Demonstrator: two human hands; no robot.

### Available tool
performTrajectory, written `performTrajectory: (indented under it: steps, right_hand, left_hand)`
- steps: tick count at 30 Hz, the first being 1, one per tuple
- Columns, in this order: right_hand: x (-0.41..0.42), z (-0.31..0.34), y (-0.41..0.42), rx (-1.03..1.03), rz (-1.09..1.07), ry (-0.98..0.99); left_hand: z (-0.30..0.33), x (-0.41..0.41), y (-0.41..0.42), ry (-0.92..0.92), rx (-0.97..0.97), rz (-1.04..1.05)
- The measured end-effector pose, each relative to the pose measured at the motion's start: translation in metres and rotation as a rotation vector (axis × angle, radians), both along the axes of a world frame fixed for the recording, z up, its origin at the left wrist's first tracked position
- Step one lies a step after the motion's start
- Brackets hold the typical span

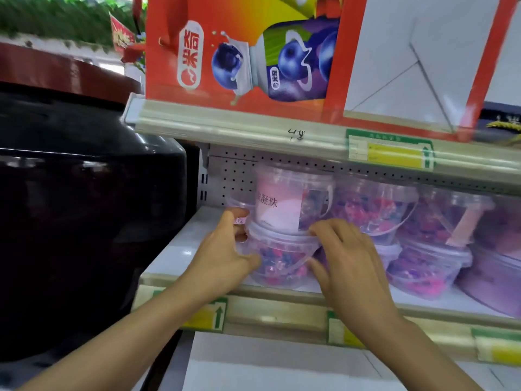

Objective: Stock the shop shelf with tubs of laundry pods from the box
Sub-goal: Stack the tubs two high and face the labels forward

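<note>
At the shelf (180,249), my left hand (225,249) and right hand (346,258) flank the lower tub (282,261), which stands near the front edge. An upper tub (290,198) sits stacked on it. More stacked tubs (417,235) stand to the right. A carton (253,52) rests on the shelf above.
</note>
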State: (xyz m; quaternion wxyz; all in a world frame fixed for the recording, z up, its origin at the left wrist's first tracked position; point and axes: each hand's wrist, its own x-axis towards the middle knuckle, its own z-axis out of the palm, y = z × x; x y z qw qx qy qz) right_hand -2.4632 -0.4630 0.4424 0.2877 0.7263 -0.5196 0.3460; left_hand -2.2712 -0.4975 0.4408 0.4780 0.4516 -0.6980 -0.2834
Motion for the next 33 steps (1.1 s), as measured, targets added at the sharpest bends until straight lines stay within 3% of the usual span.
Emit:
performTrajectory:
  steps: [8, 16, 22, 26, 33]
  right_hand:
    - [-0.005, 0.005, -0.001, -0.059, 0.054, 0.011]
    - [0.001, 0.004, 0.005, -0.022, -0.026, -0.008]
    - [0.010, 0.003, 0.007, -0.021, -0.092, -0.012]
    - [0.013, 0.003, 0.009, -0.011, -0.106, -0.012]
    - [0.019, -0.001, 0.006, -0.055, -0.055, -0.024]
  left_hand:
    - [0.021, 0.025, -0.026, -0.270, -0.193, 0.255]
    - [0.035, 0.036, -0.087, -0.606, -0.262, 0.246]
    - [0.038, 0.043, -0.106, -0.569, -0.367, 0.134]
    - [0.040, 0.040, -0.102, -0.629, -0.459, 0.191]
    - [0.042, 0.035, -0.099, -0.632, -0.455, 0.148]
